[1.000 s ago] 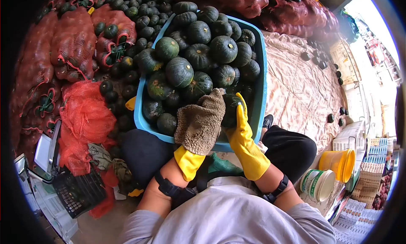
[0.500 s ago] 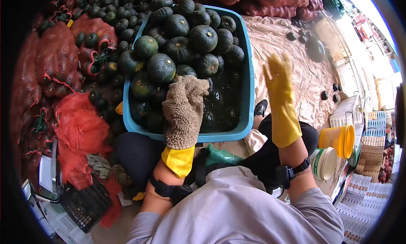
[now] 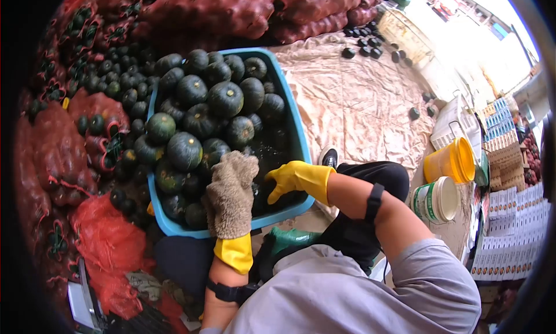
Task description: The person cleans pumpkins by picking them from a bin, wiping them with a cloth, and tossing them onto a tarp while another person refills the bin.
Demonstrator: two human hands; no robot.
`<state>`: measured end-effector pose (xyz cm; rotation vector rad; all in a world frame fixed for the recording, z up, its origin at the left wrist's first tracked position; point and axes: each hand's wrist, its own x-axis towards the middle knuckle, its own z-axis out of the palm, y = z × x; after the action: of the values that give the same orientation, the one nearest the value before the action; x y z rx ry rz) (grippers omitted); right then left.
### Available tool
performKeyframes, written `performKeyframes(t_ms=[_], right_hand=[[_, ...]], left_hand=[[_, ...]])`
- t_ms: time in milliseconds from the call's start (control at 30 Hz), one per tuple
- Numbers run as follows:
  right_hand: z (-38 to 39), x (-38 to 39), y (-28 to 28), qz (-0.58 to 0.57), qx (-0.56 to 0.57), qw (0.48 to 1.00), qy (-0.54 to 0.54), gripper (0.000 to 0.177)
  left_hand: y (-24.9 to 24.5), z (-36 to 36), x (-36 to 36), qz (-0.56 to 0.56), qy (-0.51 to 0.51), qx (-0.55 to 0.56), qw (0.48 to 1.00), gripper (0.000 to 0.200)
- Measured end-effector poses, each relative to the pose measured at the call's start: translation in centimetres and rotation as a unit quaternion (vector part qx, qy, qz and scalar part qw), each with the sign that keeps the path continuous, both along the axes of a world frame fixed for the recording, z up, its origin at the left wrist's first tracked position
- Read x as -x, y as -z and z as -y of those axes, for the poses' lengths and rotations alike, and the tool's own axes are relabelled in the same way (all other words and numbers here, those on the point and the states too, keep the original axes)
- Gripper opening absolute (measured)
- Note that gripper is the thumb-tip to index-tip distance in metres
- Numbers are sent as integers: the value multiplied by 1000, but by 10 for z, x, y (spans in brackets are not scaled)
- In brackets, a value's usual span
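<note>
A blue tub holds many dark green squashes heaped above dark water. My left hand wears a brown fluffy mitt over a yellow glove and is over the tub's near part, beside the squashes; the mitt hides its fingers. My right hand, in a yellow rubber glove, reaches over the tub's right near rim, its fingers apart and pointing toward the water. Nothing shows in its grasp.
Red mesh sacks stand at the left, with more at the back. A beige cloth with scattered squashes covers the floor at right. A yellow bucket, a white bucket and a white crate stand right.
My right hand has come down and left from beyond the tub's right side to over the water. The camera view has shifted, so the tub appears lower and farther left.
</note>
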<state>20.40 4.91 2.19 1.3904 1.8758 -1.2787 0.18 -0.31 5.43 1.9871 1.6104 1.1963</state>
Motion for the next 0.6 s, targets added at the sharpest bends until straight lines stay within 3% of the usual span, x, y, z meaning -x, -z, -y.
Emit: performKeyframes(t_ms=[33, 100, 133, 167, 200, 267, 333, 367, 433, 500, 533, 567, 600], right_hand=[[12, -8, -34, -52, -4, 993, 108, 112], [51, 0, -107, -166, -24, 936, 311, 101], [72, 7, -128, -224, -44, 887, 401, 94], [93, 19, -92, -291, -210, 869, 341, 89], [101, 34, -51, -346, -367, 822, 264, 84], [89, 60, -29, -327, -501, 740, 307, 79], [52, 64, -18, -307, -447, 733, 410, 76], [43, 64, -16, -286, -480, 718, 415, 75], [48, 72, -19, -291, -511, 686, 430, 74], [85, 80, -29, -378, -473, 704, 372, 77], [98, 82, -28, -413, -453, 716, 334, 78], [99, 78, -31, -396, -455, 744, 288, 81], [87, 68, -18, -406, -504, 714, 265, 79]], left_hand=[[4, -2, -1, 41, 31, 26, 998, 34], [-8, -15, -7, -151, 86, 93, 980, 28], [-16, -21, -13, -177, 121, 93, 972, 27], [-26, -27, -18, -200, 156, 93, 963, 26], [-16, -21, -20, -41, 190, 72, 978, 25], [-22, 13, -19, 135, 122, -69, 981, 45], [-37, 16, -17, 45, 138, 98, 984, 62], [-49, 21, -19, -76, 142, 158, 974, 68], [-63, 22, -11, -163, 152, 141, 965, 79], [-32, 17, -1, 108, 136, 80, 982, 65], [-2, 10, -2, 316, 182, 146, 920, 61], [20, 5, -2, 505, 219, 205, 809, 58], [7, 6, -3, 383, 218, 203, 875, 59]])
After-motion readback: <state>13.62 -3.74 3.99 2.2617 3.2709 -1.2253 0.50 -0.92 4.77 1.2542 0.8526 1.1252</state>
